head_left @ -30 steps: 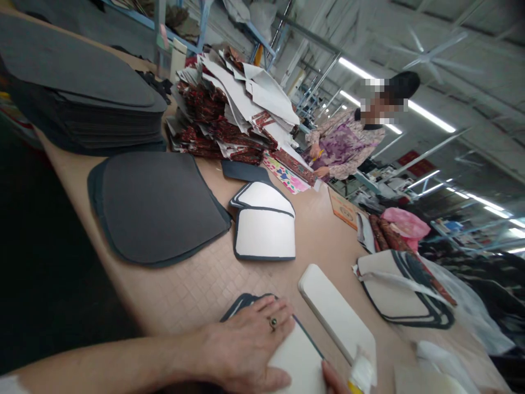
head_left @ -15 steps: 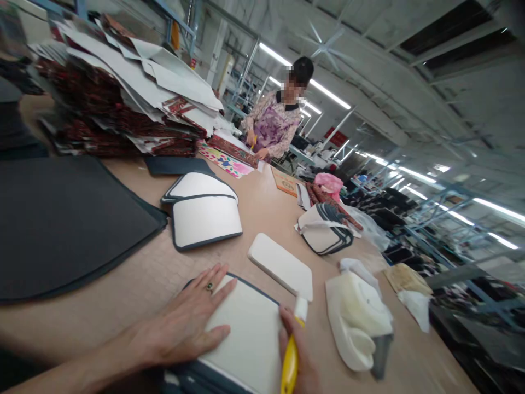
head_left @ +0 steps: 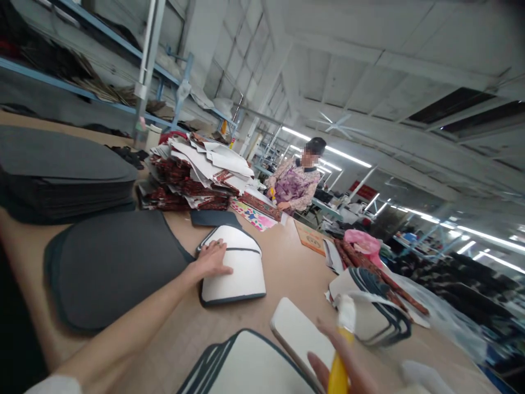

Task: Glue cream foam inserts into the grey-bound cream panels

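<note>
My left hand (head_left: 214, 259) lies with fingers spread on white curved panels (head_left: 235, 278) edged in dark blue. In my right hand (head_left: 355, 361), at the lower right, is a brush (head_left: 341, 358) with a yellow handle and a whitish tip, pointing upward. Under that hand is a white rounded block (head_left: 301, 334), partly covered by the fingers. A fanned stack of cream panels with dark edges (head_left: 250, 366) lies nearest me, cut off by the bottom of the view.
Large dark grey sheets (head_left: 118, 268) and a thick dark stack (head_left: 61, 180) fill the left. Behind stands a pile of red-patterned pieces (head_left: 188, 175). Bundled cream panels (head_left: 365, 312) and a pink bag (head_left: 363, 243) lie right. Across the table stands a person (head_left: 297, 180).
My left hand has moved from the near stack forward to the white panels. My right hand, still with the brush, has left the near stack's edge. The view has turned left and upward.
</note>
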`<move>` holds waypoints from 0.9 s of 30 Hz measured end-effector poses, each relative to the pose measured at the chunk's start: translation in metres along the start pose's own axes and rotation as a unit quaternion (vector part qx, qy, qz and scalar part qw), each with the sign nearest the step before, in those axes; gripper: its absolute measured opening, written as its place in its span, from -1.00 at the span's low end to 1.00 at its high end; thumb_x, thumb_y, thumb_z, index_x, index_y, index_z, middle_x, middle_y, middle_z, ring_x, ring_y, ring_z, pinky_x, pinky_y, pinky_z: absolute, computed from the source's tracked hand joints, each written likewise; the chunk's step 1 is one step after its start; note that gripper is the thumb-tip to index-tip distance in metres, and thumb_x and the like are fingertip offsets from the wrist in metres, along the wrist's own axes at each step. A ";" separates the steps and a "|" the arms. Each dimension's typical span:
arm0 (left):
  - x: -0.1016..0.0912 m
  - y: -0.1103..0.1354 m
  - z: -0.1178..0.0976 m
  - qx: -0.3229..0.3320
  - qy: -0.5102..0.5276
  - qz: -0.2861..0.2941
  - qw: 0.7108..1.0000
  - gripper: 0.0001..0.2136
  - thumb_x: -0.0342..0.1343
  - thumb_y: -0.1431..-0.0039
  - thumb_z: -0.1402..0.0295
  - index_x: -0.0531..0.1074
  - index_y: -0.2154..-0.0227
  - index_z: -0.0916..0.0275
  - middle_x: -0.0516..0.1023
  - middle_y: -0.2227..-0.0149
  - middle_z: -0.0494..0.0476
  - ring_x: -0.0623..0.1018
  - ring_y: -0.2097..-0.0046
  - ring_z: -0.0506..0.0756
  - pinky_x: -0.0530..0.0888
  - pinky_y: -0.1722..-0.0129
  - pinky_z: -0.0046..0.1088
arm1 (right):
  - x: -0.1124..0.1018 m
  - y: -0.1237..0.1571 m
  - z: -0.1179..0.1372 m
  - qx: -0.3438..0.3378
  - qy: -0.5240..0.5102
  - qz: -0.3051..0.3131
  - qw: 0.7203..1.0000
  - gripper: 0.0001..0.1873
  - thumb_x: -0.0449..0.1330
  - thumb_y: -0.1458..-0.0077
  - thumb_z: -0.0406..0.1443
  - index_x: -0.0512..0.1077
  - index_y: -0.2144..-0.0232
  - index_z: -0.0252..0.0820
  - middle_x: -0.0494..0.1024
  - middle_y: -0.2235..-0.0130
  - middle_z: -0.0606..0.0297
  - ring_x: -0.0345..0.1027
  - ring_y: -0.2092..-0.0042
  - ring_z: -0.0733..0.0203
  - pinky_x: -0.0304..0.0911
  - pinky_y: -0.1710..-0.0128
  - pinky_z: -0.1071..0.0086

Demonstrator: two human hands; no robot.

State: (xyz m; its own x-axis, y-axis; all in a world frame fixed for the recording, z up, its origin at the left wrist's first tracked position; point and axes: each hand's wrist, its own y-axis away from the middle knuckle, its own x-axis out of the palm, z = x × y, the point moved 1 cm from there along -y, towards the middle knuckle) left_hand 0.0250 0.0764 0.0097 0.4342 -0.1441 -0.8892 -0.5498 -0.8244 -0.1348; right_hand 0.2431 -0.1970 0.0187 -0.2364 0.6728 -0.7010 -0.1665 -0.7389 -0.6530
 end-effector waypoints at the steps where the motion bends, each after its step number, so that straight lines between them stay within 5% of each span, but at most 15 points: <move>1: 0.003 -0.007 0.004 0.003 -0.006 0.008 1.000 -0.34 0.31 0.22 0.22 0.27 0.00 0.32 0.21 -0.14 0.46 0.20 -0.13 0.43 0.19 -0.02 0.01 | 0.015 -0.018 0.004 -0.002 -0.003 0.035 0.999 -0.60 0.16 -0.01 -0.23 0.32 0.05 -0.07 0.53 0.17 0.22 0.46 0.16 0.06 0.39 0.23 0.34; 4: 0.009 -0.014 0.008 0.025 -0.014 0.011 1.000 -0.44 0.32 0.24 0.25 0.32 0.12 0.31 0.28 -0.06 0.41 0.25 -0.07 0.39 0.21 0.00 -0.06 | 0.068 -0.074 0.013 0.003 0.008 0.154 0.988 -0.49 0.23 0.09 -0.30 0.31 0.02 -0.11 0.52 0.26 0.26 0.47 0.29 0.12 0.38 0.33 0.35; 6: 0.008 -0.010 0.006 0.035 -0.011 0.008 0.999 -0.44 0.34 0.27 0.26 0.31 0.15 0.29 0.30 -0.02 0.37 0.26 -0.05 0.36 0.25 0.04 -0.13 | 0.100 -0.109 0.018 -0.006 0.016 0.198 0.980 -0.33 0.30 0.20 -0.37 0.27 -0.04 -0.13 0.49 0.17 0.20 0.44 0.20 0.09 0.35 0.22 0.27; 10: -0.010 0.008 -0.004 0.133 0.026 0.004 0.991 -0.67 0.19 0.00 0.38 0.27 0.16 0.20 0.43 0.17 0.13 0.38 0.11 0.18 0.28 0.12 -0.34 | 0.119 -0.154 0.026 -0.044 0.020 0.249 0.967 -0.17 0.38 0.35 -0.47 0.27 -0.05 -0.14 0.43 0.03 0.11 0.28 -0.02 -0.03 0.16 -0.02 0.09; 12: -0.029 0.019 -0.012 0.208 0.038 -0.006 0.977 -0.81 0.08 -0.10 0.47 0.31 0.21 0.17 0.45 0.32 0.05 0.41 0.22 0.13 0.28 0.17 -0.40 | 0.098 -0.161 0.030 -0.054 0.018 0.273 0.960 -0.33 0.34 0.29 -0.49 0.36 0.05 -0.08 0.48 0.13 0.20 0.30 0.03 0.01 0.10 -0.05 0.07; 15: -0.067 0.025 -0.023 0.246 0.068 -0.017 0.967 -0.87 0.11 -0.08 0.42 0.38 0.26 0.19 0.45 0.35 0.05 0.40 0.23 0.13 0.27 0.20 -0.43 | 0.038 -0.159 0.040 -0.038 0.007 0.290 0.956 -0.69 0.16 -0.02 -0.37 0.39 0.13 -0.07 0.49 0.24 0.26 0.36 0.18 0.14 0.21 0.10 0.23; 20: -0.117 0.018 -0.050 0.269 0.268 0.087 0.921 -0.70 0.13 -0.03 0.17 0.42 0.23 0.27 0.44 0.33 0.00 0.39 0.27 0.06 0.28 0.27 -0.50 | -0.068 -0.125 0.056 0.061 -0.077 0.187 0.977 -0.67 0.16 -0.05 -0.15 0.35 0.09 0.02 0.46 0.30 0.35 0.36 0.32 0.28 0.26 0.33 0.45; 23: -0.114 0.022 -0.075 0.278 0.372 0.203 0.862 -0.63 0.11 -0.02 0.21 0.38 0.13 0.30 0.38 0.42 -0.04 0.36 0.38 -0.01 0.24 0.40 -0.56 | -0.100 -0.087 0.047 0.147 -0.125 0.123 0.974 -0.66 0.21 0.01 -0.12 0.39 0.14 0.01 0.49 0.33 0.34 0.40 0.29 0.27 0.28 0.34 0.50; 27: -0.068 0.038 -0.099 0.251 0.394 0.293 0.834 -0.66 0.13 0.01 0.26 0.40 0.17 0.32 0.37 0.44 -0.03 0.35 0.41 -0.03 0.23 0.43 -0.56 | -0.100 -0.023 0.027 0.254 -0.201 0.096 0.941 -0.64 0.24 0.04 -0.11 0.38 0.16 -0.04 0.53 0.25 0.26 0.43 0.23 0.22 0.33 0.28 0.45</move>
State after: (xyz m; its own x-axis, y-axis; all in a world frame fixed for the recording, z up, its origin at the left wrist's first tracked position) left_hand 0.0456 0.0005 0.1083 0.2106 -0.9205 -0.3292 -0.9763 -0.1806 -0.1194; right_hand 0.2444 -0.2483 0.1112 -0.6344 0.5320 -0.5609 -0.4962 -0.8366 -0.2322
